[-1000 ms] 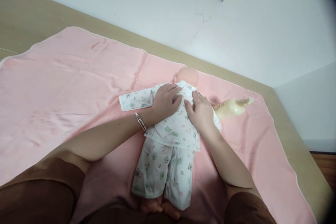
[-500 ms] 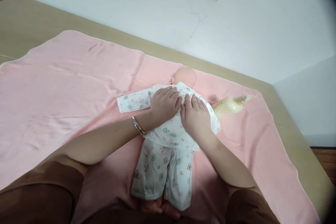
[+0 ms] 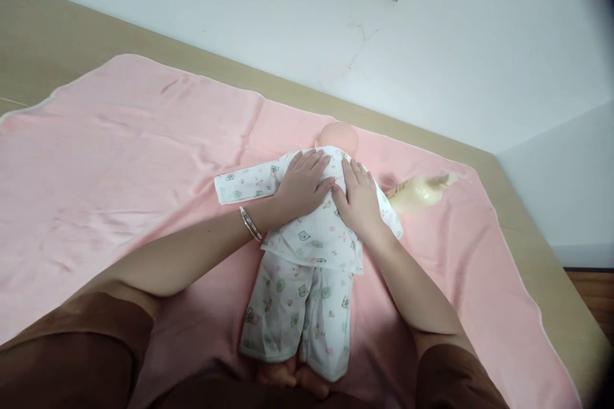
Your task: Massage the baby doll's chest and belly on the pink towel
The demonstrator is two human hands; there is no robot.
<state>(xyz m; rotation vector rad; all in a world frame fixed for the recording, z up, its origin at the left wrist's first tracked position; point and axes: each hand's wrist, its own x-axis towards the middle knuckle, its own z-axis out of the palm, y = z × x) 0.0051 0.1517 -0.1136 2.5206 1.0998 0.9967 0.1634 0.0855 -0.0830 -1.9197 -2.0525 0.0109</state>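
A baby doll point(image 3: 316, 249) lies stretched out on a pink blanket point(image 3: 167, 121), its head point(image 3: 338, 135) at the far end and its feet point(image 3: 278, 375) at the near end. It wears a white pyjama top point(image 3: 311, 223) printed with small green and pink animal figures, and matching trousers point(image 3: 281, 303). The top's left sleeve point(image 3: 247, 182) reaches out flat to the left across the blanket.

Both hands rest on the upper part of the top, just below the head. The left hand point(image 3: 303, 184) lies spread on the left side, palm down, its fingers pointing to the far right. The right hand point(image 3: 362, 204) lies on the right side, palm down, fingers extended toward the far end. Neither is clamped on anything. The two thumbs point at each other and come very close; whether their tips touch cannot be told. A silver bracelet point(image 3: 250, 225) circles the left wrist, and brown sleeves point(image 3: 81, 326) cover both upper arms.

To the right of the doll, near the right hand but apart from it, lies a glossy pale-yellow bottle point(image 3: 422, 192) with dark markings, its outline blurred. The blanket is spread over a light wooden worktop point(image 3: 62, 38), which runs along a white wall point(image 3: 230, 6) on the far side.
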